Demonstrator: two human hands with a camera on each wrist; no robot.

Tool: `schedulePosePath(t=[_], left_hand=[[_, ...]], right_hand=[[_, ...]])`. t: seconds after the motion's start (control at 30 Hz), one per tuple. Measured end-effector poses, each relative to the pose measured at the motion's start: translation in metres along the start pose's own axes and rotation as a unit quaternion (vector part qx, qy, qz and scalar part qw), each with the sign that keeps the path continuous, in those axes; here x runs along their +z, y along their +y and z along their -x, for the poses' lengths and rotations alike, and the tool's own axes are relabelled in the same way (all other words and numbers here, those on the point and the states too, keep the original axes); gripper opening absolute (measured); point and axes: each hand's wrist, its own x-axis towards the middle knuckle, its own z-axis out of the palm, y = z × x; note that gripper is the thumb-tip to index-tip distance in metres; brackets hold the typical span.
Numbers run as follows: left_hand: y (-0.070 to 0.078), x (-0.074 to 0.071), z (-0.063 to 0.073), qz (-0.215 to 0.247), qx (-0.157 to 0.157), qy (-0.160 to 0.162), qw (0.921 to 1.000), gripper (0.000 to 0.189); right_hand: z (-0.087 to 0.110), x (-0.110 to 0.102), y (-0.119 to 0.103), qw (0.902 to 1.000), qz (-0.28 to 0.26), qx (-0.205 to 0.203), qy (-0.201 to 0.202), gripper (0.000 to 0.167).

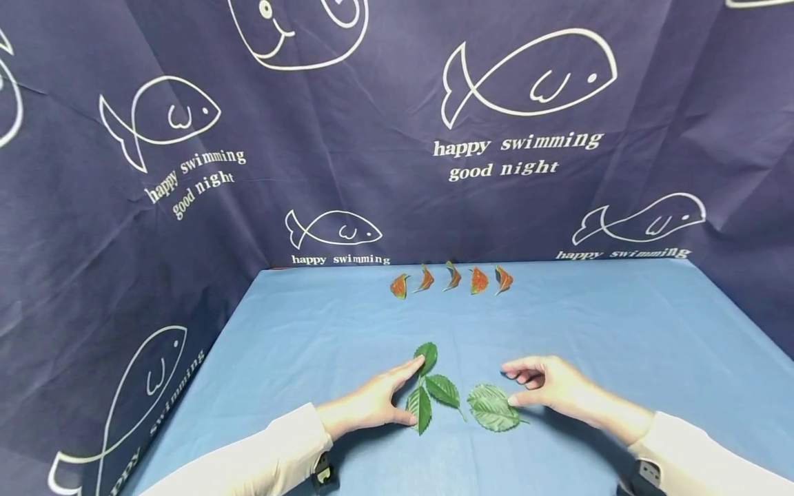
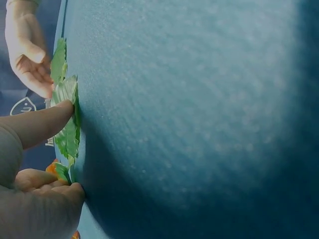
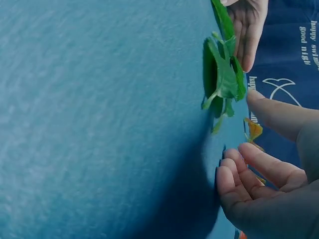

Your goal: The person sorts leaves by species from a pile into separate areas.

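Note:
Three dark green toothed leaves (image 1: 443,389) lie close together on the blue cloth in the head view. My left hand (image 1: 375,403) is spread beside them, its thumb touching the lower leaf (image 1: 420,408) and a fingertip on the upper leaf (image 1: 428,353). In the left wrist view that thumb rests on a green leaf (image 2: 69,134). To the right lies a paler green leaf (image 1: 490,408); whether it is one leaf or overlapping ones, I cannot tell. My right hand (image 1: 555,386) is at its right edge, fingers loosely bent, thumb apart from the leaves (image 3: 227,74) in the right wrist view.
Several curled orange-red leaves (image 1: 478,280) lie in a row near the table's far edge. The blue cloth (image 1: 310,331) covers the table. Dark blue curtains (image 1: 397,138) with white fish drawings and lettering hang behind and at the sides.

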Motion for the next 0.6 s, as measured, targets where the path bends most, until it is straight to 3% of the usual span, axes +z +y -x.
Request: schedulePosePath(t=[0.33, 0.6], left_hand=[[-0.002, 0.0022, -0.0008, 0.002, 0.004, -0.002, 1.0, 0.098], [-0.0009, 0.0018, -0.0012, -0.002, 0.0, -0.002, 1.0, 0.098]], right_hand=[[0.0007, 0.0064, -0.0007, 0.9993, 0.028, 0.005, -0.024, 0.038], [0.001, 0.0068, 0.0009, 0.9968, 0.073, -0.028, -0.019, 0.021]])
